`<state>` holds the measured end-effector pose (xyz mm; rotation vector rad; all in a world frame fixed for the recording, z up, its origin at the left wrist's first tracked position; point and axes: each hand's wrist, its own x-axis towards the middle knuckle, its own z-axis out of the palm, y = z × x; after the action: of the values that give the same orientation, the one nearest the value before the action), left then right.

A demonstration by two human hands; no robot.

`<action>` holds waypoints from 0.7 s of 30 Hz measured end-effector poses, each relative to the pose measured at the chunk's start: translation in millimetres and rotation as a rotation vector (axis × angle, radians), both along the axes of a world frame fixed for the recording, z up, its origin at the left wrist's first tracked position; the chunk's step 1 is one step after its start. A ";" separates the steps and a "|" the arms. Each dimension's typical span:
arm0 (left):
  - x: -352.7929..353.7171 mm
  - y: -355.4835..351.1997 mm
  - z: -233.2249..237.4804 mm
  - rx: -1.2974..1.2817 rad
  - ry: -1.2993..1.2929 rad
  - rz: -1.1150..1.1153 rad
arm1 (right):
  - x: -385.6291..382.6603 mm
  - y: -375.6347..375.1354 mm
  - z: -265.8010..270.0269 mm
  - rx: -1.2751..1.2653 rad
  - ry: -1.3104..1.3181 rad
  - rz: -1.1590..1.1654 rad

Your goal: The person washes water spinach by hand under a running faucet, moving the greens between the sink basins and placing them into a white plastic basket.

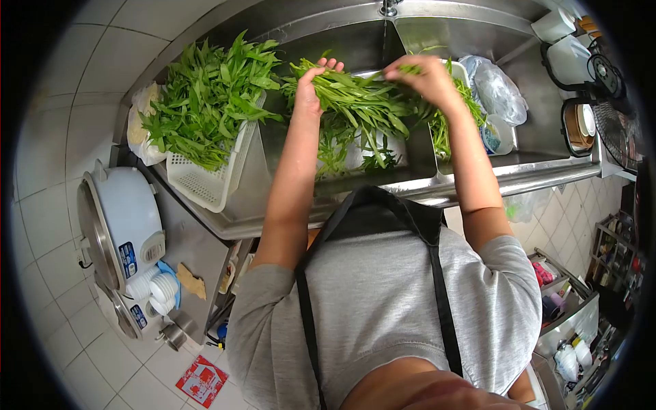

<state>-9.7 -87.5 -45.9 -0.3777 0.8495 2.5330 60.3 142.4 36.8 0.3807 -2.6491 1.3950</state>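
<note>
My left hand [311, 87] is closed round a bunch of water spinach [359, 99], long green stems with narrow leaves, held above the left sink basin [277, 140]. At the stem end of the bunch, my right hand [429, 78] pinches a few short green stem pieces [410, 69]; it is slightly blurred. More leaves lie below in the basin, partly under water. A white perforated basket [205, 183] heaped with leafy greens [212, 96] stands left of the basin. Cut stems [441, 133] fill a white container in the right basin, below my right hand.
Clear plastic bags [499, 92] and a bowl [501, 133] sit in the right basin. The faucet [388, 8] is at the back. Rice cookers [126, 219] and stacked white cups [162, 290] stand at lower left. A fan [611, 116] is at the far right.
</note>
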 end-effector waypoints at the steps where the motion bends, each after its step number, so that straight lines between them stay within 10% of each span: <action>1: 0.0 -4.8 -1.9 0.035 0.050 -0.004 | 1.9 15.8 9.6 -0.041 -0.035 -0.080; 7: 8.8 -4.7 11.1 0.186 0.204 -0.007 | -4.9 75.3 -28.2 0.281 -0.164 -0.253; 14: 11.9 13.2 12.8 0.330 0.322 -0.127 | -9.5 11.8 -58.5 0.154 -0.285 0.153; 21: 8.7 -1.2 20.1 -0.464 0.253 -0.186 | -14.7 12.9 -28.9 0.394 -0.122 -0.128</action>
<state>-1.0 -88.6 -25.8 -0.1069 1.5021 2.2240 45.6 155.2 7.9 0.1605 -2.9861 0.8828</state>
